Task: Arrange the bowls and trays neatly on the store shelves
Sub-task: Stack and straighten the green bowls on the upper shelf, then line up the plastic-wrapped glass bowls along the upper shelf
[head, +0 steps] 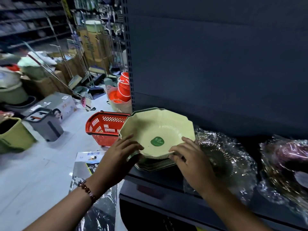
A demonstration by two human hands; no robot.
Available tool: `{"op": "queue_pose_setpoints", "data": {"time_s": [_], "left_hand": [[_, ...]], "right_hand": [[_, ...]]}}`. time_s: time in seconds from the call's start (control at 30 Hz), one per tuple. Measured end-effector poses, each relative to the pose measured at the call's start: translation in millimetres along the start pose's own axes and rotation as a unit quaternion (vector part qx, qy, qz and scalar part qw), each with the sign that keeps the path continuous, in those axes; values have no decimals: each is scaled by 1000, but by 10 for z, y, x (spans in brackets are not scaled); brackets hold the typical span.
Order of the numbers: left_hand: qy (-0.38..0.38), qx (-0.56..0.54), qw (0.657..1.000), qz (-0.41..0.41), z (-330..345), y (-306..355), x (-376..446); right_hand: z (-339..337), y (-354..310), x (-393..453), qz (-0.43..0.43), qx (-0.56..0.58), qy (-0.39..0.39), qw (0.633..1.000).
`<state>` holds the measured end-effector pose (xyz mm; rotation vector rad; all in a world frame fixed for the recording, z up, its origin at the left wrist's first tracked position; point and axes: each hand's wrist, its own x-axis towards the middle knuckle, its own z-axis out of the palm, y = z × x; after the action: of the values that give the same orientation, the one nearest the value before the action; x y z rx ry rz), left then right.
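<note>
A pale green ribbed bowl (158, 129) with an angular rim and a green sticker inside sits tilted on top of a stack of darker bowls (155, 165) at the left end of the dark shelf (166, 182). My left hand (121, 157) grips the bowl's near left rim, thumb inside. On the near right rim, my right hand (188, 157) holds the bowl with its thumb over the edge and fingers below.
Plastic-wrapped trays (223, 157) and more wrapped ware (286, 160) lie on the shelf to the right. A red shopping basket (105, 125) stands on the floor left of the shelf, orange buckets (123, 87) behind it. Boxes, bins and mops crowd the aisle floor.
</note>
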<state>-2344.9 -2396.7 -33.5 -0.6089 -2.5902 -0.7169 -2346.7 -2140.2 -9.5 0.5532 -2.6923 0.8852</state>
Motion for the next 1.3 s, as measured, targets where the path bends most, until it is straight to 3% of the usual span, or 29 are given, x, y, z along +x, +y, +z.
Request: {"op": "queue_pose_setpoints", "data": {"time_s": [0.3,0.5,0.7,0.87,1.0,1.3], "left_hand": [[-45,0,999,15,249,-524,-172],[-18,-8,1000,21,400,-551,-226],[-43,-4,999,-1,361,-494,-220],[-111,43,992,-31,354,-237,-48],[-181,66,981,-29,422,74,159],[-251,59,959,114,888,1412,774]], "right_hand": [[502,22,-52,33,-53,-42,997],[599,19,-55,50,-92,-58,993],[613,6,-34,73,-108,-87,988],[493,-20,-37,92,-106,-126,982],[225,37,-118,133,-116,-98,979],[-952,530,-872,325,-133,-71,934]]}}
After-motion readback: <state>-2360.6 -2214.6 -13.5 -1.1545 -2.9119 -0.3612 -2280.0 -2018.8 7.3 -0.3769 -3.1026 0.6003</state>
